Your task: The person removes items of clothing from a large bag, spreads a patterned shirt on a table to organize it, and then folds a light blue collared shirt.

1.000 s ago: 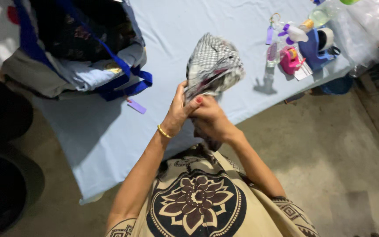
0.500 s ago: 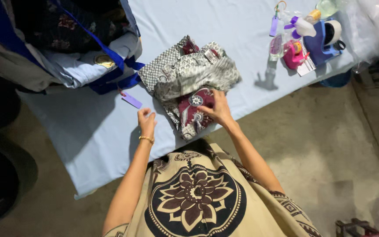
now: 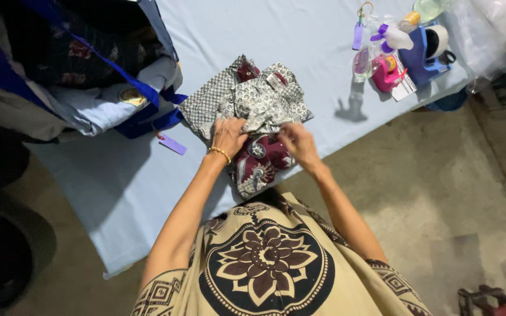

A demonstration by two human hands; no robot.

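1. Seen from above, a person in a tan top printed with a large dark flower stands at the six o'clock edge of a table (image 3: 300,35) covered in a pale blue cloth.

2. The left hand (image 3: 228,134), with a gold bangle at the wrist, lies palm down and fingers curled on a folded grey-and-white patterned cloth (image 3: 247,102). It looks to be pressing or pinching a fold, though a full grasp cannot be told.

3. The right hand (image 3: 297,143) sits at three o'clock of the left, fingers bent and pinching the cloth's near edge, where a maroon patterned part (image 3: 262,161) shows.

4. The cloth lies on the table near the middle of its front edge, directly before the person. Judging from how it lies, it is bunched into a rough stack rather than a neat fold: the layers are uneven and the maroon part spills toward six o'clock, so smoothing seems left to do.

5. At ten o'clock of the cloth sits an open blue bag (image 3: 89,76) stuffed with fabric, a purple tag (image 3: 173,144) dangling from it.

6. At two o'clock stands a cluster of small items, including a blue tape dispenser (image 3: 426,55) and a pink object (image 3: 386,73).

7. The floor is bare grey concrete, and a dark round container (image 3: 7,257) stands at eight o'clock.
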